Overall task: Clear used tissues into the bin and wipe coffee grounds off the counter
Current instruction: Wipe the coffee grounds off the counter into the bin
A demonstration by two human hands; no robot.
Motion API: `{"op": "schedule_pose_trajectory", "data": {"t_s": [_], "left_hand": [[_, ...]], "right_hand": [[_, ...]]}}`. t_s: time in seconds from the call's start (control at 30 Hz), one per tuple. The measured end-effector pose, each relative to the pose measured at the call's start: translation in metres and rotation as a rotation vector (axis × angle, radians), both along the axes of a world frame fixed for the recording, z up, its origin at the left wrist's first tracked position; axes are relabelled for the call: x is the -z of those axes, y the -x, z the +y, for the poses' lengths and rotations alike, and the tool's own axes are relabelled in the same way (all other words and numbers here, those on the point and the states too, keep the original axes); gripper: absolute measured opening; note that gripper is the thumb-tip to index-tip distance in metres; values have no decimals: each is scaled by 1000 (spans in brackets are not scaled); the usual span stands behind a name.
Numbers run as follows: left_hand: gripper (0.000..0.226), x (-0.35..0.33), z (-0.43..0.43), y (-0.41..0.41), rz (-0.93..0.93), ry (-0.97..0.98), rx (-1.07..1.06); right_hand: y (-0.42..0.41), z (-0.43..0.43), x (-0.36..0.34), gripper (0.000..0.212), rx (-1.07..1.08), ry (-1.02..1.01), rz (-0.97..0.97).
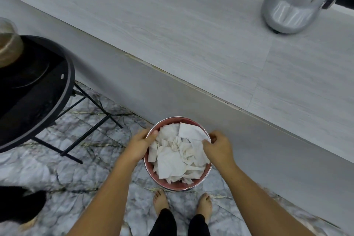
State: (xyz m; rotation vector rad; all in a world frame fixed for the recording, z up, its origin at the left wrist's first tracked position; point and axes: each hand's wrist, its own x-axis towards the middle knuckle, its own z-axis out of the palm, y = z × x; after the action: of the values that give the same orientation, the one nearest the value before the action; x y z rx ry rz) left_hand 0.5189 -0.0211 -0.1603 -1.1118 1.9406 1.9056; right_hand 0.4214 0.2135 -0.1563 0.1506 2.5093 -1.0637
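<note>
Head view is showing my left grip (141, 144) clamping the bin (173, 184) by its left rim, thumb hooking inside, while my right grip (218, 147) is curling over the opposite rim and brushing the top tissues (172, 161). Both are closed on the bin, down by the floor against the bench (191, 34) front. Tissues are heaping to the rim, so I'm judging that any tilt or jolt is risking a spill.

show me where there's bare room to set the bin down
The counter is bare left of the chrome appliance; so is the floor between bin and black table. Crowded: the bin, full of tissues, left hand and right hand on its rim.
</note>
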Motion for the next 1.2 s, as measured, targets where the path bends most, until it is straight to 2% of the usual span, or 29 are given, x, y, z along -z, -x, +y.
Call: {"op": "schedule_pose_trajectory", "data": {"t_s": [0.03,0.17,0.3,0.4,0.53,0.63,0.73,0.93,1.07,1.2], "left_hand": [[11,9,-3,-1,-7,-2,1],[17,66,-14,-9,-81,27,14],[45,153,-23,-11,-149,157,115],[53,222,-25,-7,-185,181,188],[50,304,-25,13,-216,233,224],[45,366,-31,30,-212,269,270],[45,423,-42,50,-195,349,320],[35,507,-70,81,-167,447,324],[34,536,-79,90,-158,525,329],[32,552,-82,95,-175,519,320]], "right_hand": [[0,-3,12,8,18,-16,-20],[-5,-11,75,8,132,-45,-152],[-13,-17,160,10,214,-53,-256],[-19,-13,228,14,271,-52,-327],[-22,-11,315,29,384,60,-430],[-21,-12,373,26,536,202,-478],[-13,-17,428,9,636,298,-485],[10,-41,512,7,606,361,-457],[14,-54,548,10,598,299,-413],[12,-58,561,13,611,263,-370]]}}
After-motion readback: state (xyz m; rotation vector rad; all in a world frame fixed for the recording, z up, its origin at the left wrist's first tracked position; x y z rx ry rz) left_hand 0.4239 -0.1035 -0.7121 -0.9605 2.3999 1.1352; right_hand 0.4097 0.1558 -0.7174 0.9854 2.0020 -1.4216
